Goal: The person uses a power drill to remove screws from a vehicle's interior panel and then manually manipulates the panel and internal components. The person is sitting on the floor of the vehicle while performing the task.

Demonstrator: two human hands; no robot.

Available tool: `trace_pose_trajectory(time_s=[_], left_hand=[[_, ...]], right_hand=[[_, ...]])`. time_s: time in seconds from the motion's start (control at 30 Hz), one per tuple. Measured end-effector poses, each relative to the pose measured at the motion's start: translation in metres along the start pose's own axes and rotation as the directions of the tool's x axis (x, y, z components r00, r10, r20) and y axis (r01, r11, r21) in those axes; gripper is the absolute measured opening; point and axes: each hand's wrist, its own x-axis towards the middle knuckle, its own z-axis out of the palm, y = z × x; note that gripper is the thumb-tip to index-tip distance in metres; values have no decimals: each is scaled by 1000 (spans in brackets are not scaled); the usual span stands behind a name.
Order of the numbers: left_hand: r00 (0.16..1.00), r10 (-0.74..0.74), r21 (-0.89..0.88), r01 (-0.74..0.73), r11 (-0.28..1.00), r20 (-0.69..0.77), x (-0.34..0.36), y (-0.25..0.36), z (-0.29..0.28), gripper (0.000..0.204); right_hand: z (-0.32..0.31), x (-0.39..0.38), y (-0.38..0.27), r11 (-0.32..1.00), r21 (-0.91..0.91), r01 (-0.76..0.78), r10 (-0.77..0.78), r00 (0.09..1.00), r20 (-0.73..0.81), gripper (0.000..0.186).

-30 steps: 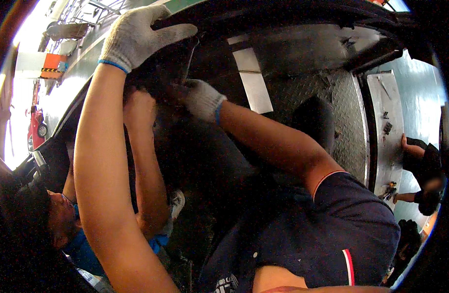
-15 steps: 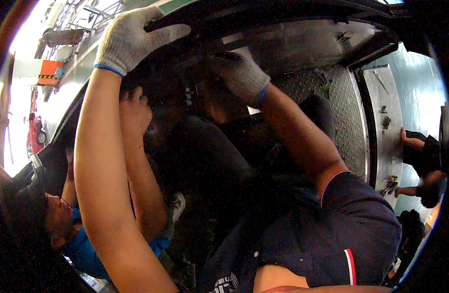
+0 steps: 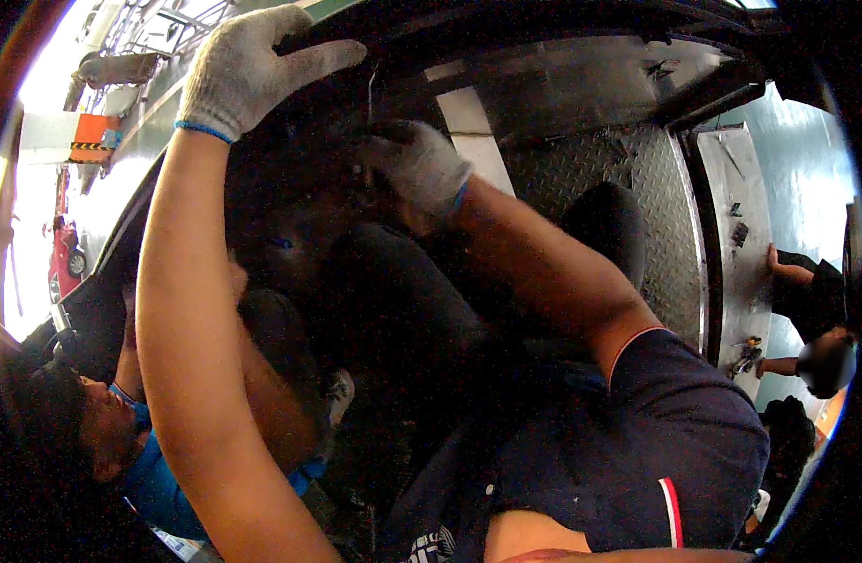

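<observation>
In the head view, the person's two hands wear two whitish knitted gloves with blue-edged cuffs. The left hand (image 3: 248, 75) is raised at one long, dark, curved frame (image 3: 403, 33), which crosses the upper edge; its thumb is spread wide from the other fingers, the dark edge lying between them, though I cannot tell whether they grip it. The right hand (image 3: 422, 164) reaches into the shadow below that frame, its fingers too dark to tell how far they are open or what they hold. Just beside it lies one flat, pale, elongated strip (image 3: 483, 155). Two other people show: one at left in a blue garment (image 3: 168, 479), one at right in a dark garment (image 3: 806, 305) with two hands at a long, grey, metal surface (image 3: 736, 174). That surface bears a few small dark parts (image 3: 739, 235). Nearer is a grey metal floor plate (image 3: 661, 188) with a raised tread pattern. Around are a shiny blue-green floor (image 3: 806, 169), one orange-and-white box (image 3: 91, 136) with a striped band and one red vehicle (image 3: 67, 258).
</observation>
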Motion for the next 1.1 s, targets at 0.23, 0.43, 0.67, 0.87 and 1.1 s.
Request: trace_pose_trajectory(time_s=[0.23, 0.43, 0.67, 0.87, 1.1], left_hand=[[1000, 24, 2, -24, 1000, -21, 0, -9, 3, 56], [999, 15, 33, -14, 999, -30, -2, -8, 2, 57], [999, 20, -9, -20, 1000, -34, -3, -10, 2, 59], [999, 33, -10, -33, 999, -21, -4, -15, 2, 60], [999, 39, -48, -39, 998, -3, -3, -15, 0, 61]], right_hand=[[-38, -16, -31, 902, -431, 22, -30, 999, -13, 30], [-39, -15, -37, 899, -418, 130, -143, 990, 0, 28], [-37, -14, -18, 949, -313, -27, -27, 986, -167, 24], [-41, 0, -19, 876, -456, 159, -192, 981, -27, 24], [45, 46, 18, 933, 357, 36, 17, 989, -145, 23]])
